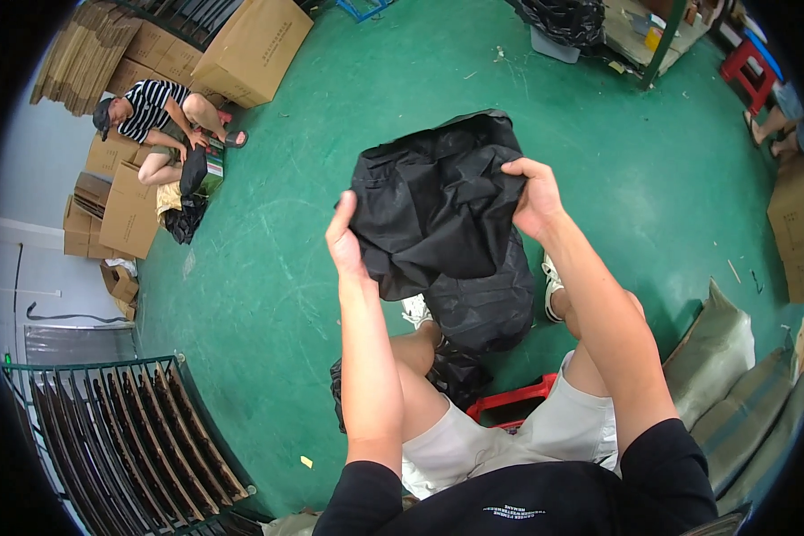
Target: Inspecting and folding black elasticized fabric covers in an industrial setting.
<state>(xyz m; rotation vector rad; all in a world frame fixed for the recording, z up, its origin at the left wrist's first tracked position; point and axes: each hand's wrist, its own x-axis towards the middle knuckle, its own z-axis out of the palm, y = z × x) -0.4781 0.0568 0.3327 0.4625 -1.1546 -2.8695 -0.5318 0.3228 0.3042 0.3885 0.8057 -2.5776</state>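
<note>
A black fabric bag (429,205), creased and pouch-like, is stretched between my two hands in front of my knees. My left hand (346,237) grips its left edge, thumb up along the side. At the right edge my right hand (538,196) pinches the cloth, with the thumb on top. The fingers behind the fabric are hidden. More black fabric (487,304) shows below the bag, between my legs; whether it is part of the same piece I cannot tell. Crumpled black material (460,375) lies lower down, near a red stool (514,402).
A person (165,125) in a striped shirt sits far left among cardboard boxes (134,210), handling black material. A rack of curved strips (134,438) stands at lower left. Full woven sacks (715,348) lean at right. A table (661,45) and another red stool (749,76) stand far right.
</note>
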